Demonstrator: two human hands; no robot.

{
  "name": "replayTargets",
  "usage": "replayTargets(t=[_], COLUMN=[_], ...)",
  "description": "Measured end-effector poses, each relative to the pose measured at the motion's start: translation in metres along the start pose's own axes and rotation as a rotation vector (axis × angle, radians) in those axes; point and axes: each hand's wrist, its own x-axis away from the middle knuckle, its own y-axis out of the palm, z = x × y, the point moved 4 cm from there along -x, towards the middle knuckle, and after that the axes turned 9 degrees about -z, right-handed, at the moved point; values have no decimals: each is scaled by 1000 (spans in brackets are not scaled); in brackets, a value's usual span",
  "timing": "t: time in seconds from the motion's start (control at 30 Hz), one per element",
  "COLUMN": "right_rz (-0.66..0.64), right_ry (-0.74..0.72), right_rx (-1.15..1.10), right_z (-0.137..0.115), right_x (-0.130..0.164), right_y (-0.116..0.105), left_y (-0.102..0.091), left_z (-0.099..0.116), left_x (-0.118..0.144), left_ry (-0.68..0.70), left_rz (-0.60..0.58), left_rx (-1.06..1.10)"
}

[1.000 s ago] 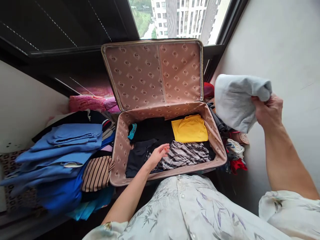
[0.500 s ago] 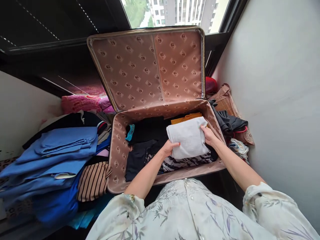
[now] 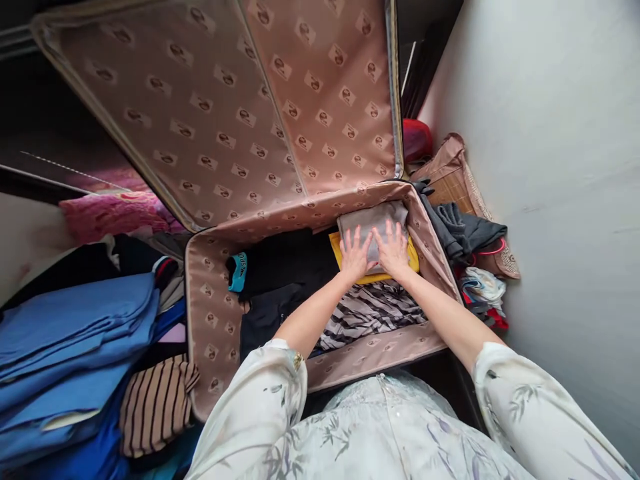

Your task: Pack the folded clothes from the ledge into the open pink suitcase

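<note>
My left hand [image 3: 356,255] lies with fingers spread on a folded light grey cloth [image 3: 353,219]. Beside it my right hand [image 3: 391,250] presses on the same cloth, its fingers also spread. The cloth rests on a folded yellow garment [image 3: 334,245] in the back right corner of the open suitcase [image 3: 213,320]. Nearer to me, a black-and-white striped garment [image 3: 367,313] lies under my wrists. Dark folded clothes [image 3: 287,263] fill the left and middle, with a turquoise band with lettering [image 3: 239,272] at their left end.
The raised suitcase lid [image 3: 225,107] leans back behind. To the left are piled blue folded fabric [image 3: 75,320] and a brown-and-black striped garment [image 3: 155,407]. Dark clothing [image 3: 460,230] and a brown bag [image 3: 447,180] lie at the right, by the white wall [image 3: 565,167].
The folded cloth has gone from between my two hands down onto the yellow garment. Both hands have let go and flattened on top. The view has tilted downward and closer.
</note>
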Motion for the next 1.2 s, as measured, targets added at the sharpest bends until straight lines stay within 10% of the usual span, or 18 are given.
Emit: replayTargets(t=[0.23,0.5,0.67,0.83,1.0,1.2], right_rz=[-43,0,-51,17,284,0], right_ry=[121,132,186,-15,301,250], right_rx=[-135,-199,-182,-139,-91,-241], right_z=[39,46,23,-3,83,161], right_x=[-67,-71,-65,11,82,43], right_y=[41,63,34,-40,-105,-105], left_y=[37,56,55,32,11,25], left_z=[-9,-18,-16,-14,-13,-10], left_x=[-50,-62,-66,-67,-23,61], left_ry=[87,22,8,41,12,59], left_rz=[-175,-240,-239,-320,-312,-315], left_rx=[-135,-98,-53,57,-2,209])
